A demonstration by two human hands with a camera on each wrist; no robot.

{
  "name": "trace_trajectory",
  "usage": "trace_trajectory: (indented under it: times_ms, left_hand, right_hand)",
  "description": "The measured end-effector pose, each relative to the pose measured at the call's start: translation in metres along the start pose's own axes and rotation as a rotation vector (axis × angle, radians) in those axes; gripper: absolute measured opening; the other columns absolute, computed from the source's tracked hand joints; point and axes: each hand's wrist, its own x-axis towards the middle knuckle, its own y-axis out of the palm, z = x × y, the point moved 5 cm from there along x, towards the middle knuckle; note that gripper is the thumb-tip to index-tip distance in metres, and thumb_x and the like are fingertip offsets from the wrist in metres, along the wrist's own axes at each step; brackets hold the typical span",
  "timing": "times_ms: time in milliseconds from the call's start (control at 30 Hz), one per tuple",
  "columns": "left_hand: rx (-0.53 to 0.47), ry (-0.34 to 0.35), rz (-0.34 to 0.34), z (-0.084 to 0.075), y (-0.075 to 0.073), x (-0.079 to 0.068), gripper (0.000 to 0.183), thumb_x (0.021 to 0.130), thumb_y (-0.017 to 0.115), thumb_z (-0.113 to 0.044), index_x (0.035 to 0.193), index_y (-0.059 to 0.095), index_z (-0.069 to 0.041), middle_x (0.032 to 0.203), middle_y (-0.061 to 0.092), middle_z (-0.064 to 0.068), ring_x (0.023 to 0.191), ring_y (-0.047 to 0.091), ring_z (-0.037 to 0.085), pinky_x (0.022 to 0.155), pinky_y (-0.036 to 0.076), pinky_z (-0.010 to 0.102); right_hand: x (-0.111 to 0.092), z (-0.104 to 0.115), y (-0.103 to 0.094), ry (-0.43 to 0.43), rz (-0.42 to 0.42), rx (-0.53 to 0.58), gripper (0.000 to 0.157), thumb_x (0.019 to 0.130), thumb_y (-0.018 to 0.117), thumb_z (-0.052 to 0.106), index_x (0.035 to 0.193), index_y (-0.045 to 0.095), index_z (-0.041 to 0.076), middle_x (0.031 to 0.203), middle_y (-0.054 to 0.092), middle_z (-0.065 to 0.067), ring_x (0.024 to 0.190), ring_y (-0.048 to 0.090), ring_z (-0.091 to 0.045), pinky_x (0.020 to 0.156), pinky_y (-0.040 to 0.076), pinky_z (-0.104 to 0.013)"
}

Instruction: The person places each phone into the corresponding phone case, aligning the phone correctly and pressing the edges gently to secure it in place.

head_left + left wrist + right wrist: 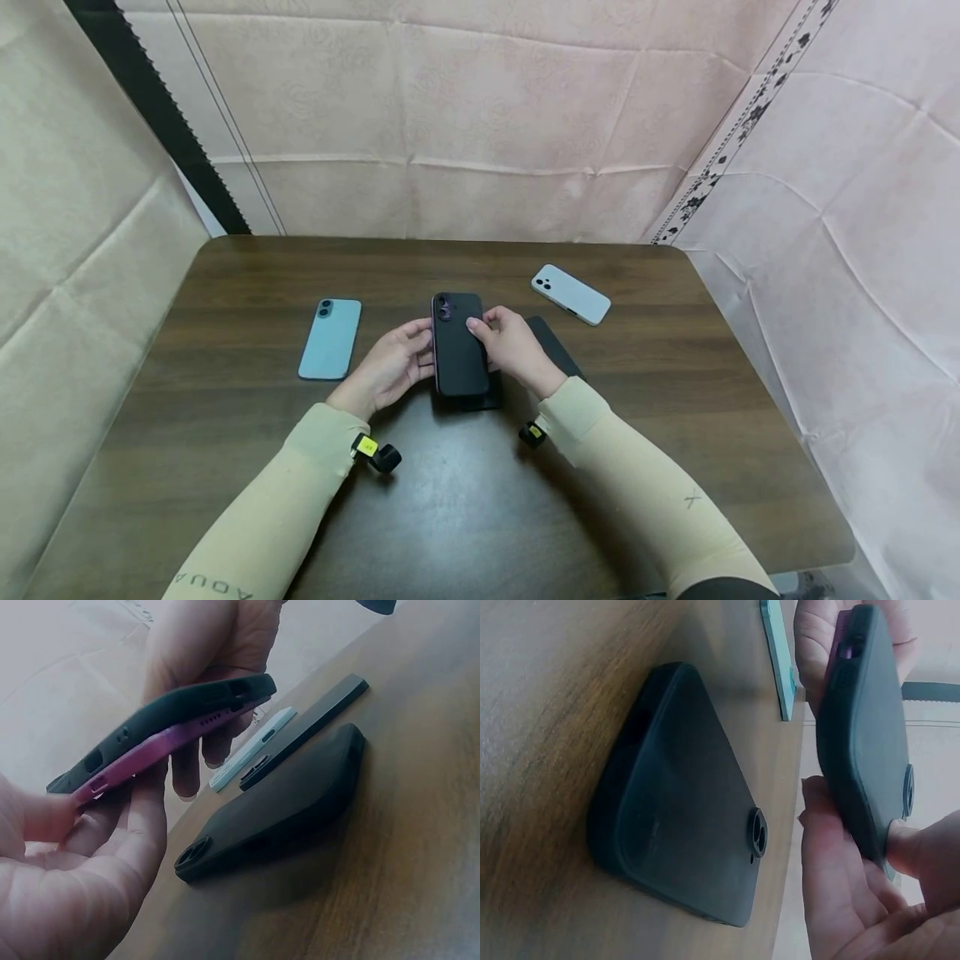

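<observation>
A black phone case [461,354] sits over a pink-purple phone [146,759], held between both hands above the table. In the left wrist view, the phone shows along the case's lower side, and the two stand slightly skewed. My left hand [393,367] holds the phone at its left edge, thumb at the end and fingers beneath. On the opposite edge, my right hand [517,346] grips the case, its thumb on the back and fingers below. A second black phone case [682,802] with a camera ring lies under them on the table, partly hidden in the head view.
On the brown wooden table [420,517], a light blue phone [330,342] lies to the left. A white phone [572,296] lies at the back right. One more dark phone or case [555,346] is partly covered by the right hand. Fabric curtains [487,108] surround the table.
</observation>
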Motion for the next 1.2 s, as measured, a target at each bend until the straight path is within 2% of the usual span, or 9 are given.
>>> trace_trajectory:
  times_ms: [100, 200, 300, 367, 533, 800, 1200]
  left_hand:
    - [0.026, 0.005, -0.027, 0.0003, 0.0002, 0.0001, 0.042, 0.106, 0.039, -0.025, 0.145, 0.040, -0.008, 0.133, 0.054, 0.017, 0.116, 0.057, 0.028, 0.094, 0.048, 0.042]
    - [0.119, 0.010, -0.074, 0.0013, -0.0014, 0.0008, 0.049, 0.101, 0.052, -0.033, 0.142, 0.043, -0.009, 0.129, 0.058, 0.014, 0.112, 0.060, 0.026, 0.092, 0.050, 0.039]
    - [0.212, 0.020, -0.112, 0.0019, -0.0017, 0.0008, 0.055, 0.094, 0.065, -0.033, 0.141, 0.044, -0.010, 0.125, 0.062, 0.009, 0.109, 0.062, 0.024, 0.089, 0.052, 0.037]
    - [0.239, 0.033, -0.120, 0.0020, -0.0013, 0.0009, 0.056, 0.092, 0.068, -0.030, 0.140, 0.045, -0.011, 0.124, 0.064, 0.006, 0.109, 0.063, 0.023, 0.089, 0.052, 0.038]
    - [0.255, 0.062, -0.131, 0.0012, -0.0018, 0.0004, 0.049, 0.094, 0.066, -0.025, 0.138, 0.048, -0.011, 0.122, 0.065, 0.006, 0.108, 0.063, 0.022, 0.088, 0.052, 0.038]
    - [0.254, 0.037, -0.147, 0.0005, -0.0013, -0.0012, 0.043, 0.097, 0.062, -0.022, 0.136, 0.050, -0.010, 0.121, 0.066, 0.005, 0.108, 0.064, 0.021, 0.087, 0.053, 0.036]
    - [0.288, 0.026, -0.161, -0.0034, 0.0004, -0.0025, 0.038, 0.100, 0.057, -0.019, 0.136, 0.050, -0.009, 0.121, 0.066, 0.005, 0.108, 0.064, 0.019, 0.088, 0.052, 0.035]
  right_hand:
    - [0.0005, -0.0007, 0.0004, 0.003, -0.010, -0.014, 0.040, 0.096, 0.056, 0.044, 0.118, 0.052, 0.010, 0.086, 0.067, -0.011, 0.067, 0.069, -0.022, 0.060, 0.057, -0.036]
    - [0.0005, -0.0019, 0.0016, 0.008, -0.016, -0.028, 0.040, 0.096, 0.056, 0.044, 0.118, 0.053, 0.011, 0.086, 0.067, -0.011, 0.066, 0.068, -0.022, 0.060, 0.057, -0.036]
    - [-0.0003, -0.0024, 0.0028, 0.013, -0.018, -0.031, 0.040, 0.096, 0.057, 0.045, 0.118, 0.054, 0.012, 0.086, 0.067, -0.010, 0.066, 0.068, -0.021, 0.060, 0.057, -0.035]
    - [-0.0010, -0.0019, 0.0032, 0.012, -0.018, -0.024, 0.040, 0.096, 0.057, 0.044, 0.119, 0.054, 0.011, 0.087, 0.068, -0.010, 0.066, 0.069, -0.022, 0.059, 0.057, -0.034]
    - [-0.0015, -0.0003, 0.0042, 0.012, -0.011, -0.014, 0.044, 0.096, 0.057, 0.044, 0.123, 0.053, 0.011, 0.088, 0.068, -0.010, 0.066, 0.069, -0.021, 0.059, 0.057, -0.035]
    - [-0.0019, 0.0009, 0.0045, 0.027, 0.010, -0.015, 0.048, 0.096, 0.057, 0.044, 0.129, 0.051, 0.011, 0.088, 0.068, -0.011, 0.066, 0.069, -0.021, 0.061, 0.058, -0.037]
    - [-0.0016, 0.0025, 0.0045, 0.020, 0.016, -0.011, 0.047, 0.096, 0.057, 0.044, 0.128, 0.051, 0.010, 0.085, 0.068, -0.011, 0.065, 0.069, -0.023, 0.062, 0.058, -0.038]
